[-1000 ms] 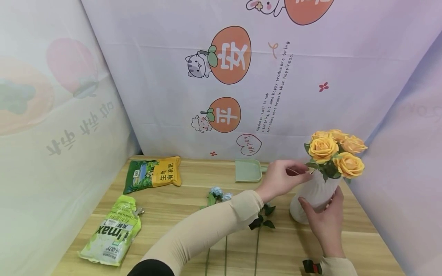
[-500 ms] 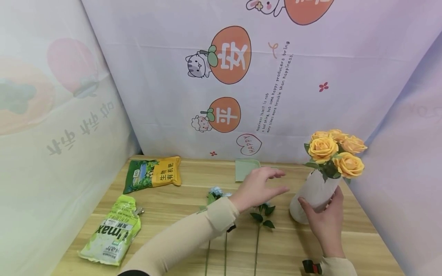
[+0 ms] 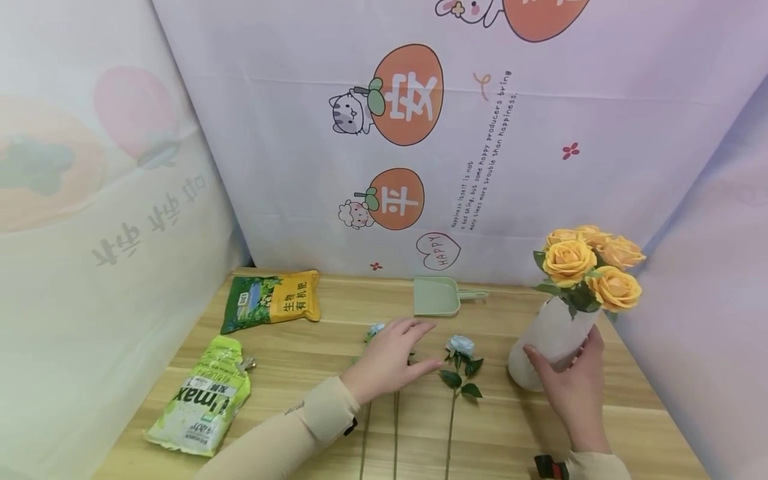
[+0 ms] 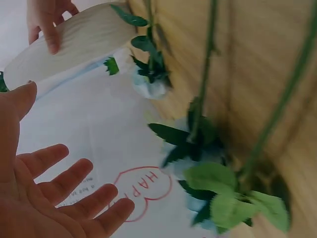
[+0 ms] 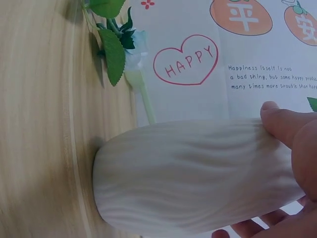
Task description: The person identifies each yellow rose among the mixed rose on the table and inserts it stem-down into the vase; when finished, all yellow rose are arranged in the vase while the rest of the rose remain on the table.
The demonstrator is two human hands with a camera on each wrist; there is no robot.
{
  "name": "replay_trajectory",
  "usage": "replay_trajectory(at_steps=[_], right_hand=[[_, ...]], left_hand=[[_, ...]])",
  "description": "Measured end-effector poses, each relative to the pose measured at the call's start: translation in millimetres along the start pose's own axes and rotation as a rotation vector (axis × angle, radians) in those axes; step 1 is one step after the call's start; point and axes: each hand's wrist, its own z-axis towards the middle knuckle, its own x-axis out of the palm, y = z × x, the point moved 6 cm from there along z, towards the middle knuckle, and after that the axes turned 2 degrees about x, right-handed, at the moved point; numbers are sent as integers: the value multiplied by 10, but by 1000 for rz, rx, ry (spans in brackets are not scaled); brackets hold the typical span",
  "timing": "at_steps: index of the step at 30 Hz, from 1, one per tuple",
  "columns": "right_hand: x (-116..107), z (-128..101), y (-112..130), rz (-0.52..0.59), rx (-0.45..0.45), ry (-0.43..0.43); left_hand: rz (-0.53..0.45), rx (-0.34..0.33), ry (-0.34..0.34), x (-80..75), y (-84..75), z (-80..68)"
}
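A white vase [image 3: 543,343] with a rippled surface stands tilted on the table at the right, holding several yellow roses [image 3: 569,262] with green leaves. My right hand [image 3: 573,397] grips it from the near side, thumb and fingers around its body, as the right wrist view also shows on the ribbed vase [image 5: 198,173]. Over the flowers lying mid-table hovers my left hand [image 3: 387,357], fingers spread and nothing held. To its right lies a blue rose [image 3: 461,345]; other blue roses [image 4: 188,153] are partly hidden beneath the hand in the head view.
A light green dustpan [image 3: 437,297] lies by the back wall. At the left are a yellow-green fertilizer bag [image 3: 273,301] and a lime bag [image 3: 204,400] with a metal clip. Printed cloth walls [image 3: 288,167] enclose the wooden table [image 3: 312,360].
My left hand has let go at the vase's rim and moved left, to above the blue roses. My right hand still holds the vase. The head view has shifted slightly.
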Motion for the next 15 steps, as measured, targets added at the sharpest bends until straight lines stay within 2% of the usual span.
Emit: replay_trajectory(at_steps=[5,8,11,15], right_hand=[[-23,-27,-13,-39,-8,38],[-30,-76,-12,-65,-48,27],[-18,-187,13,-101,-135,-13],[19,-401,64,-164,-310,-89]], left_hand=[[-17,-33,-15,-6,136,-202],[-5,-42,-37,-34,185,-283],[28,-54,-36,-51,220,-359],[42,-82,-9,-55,258,-460]])
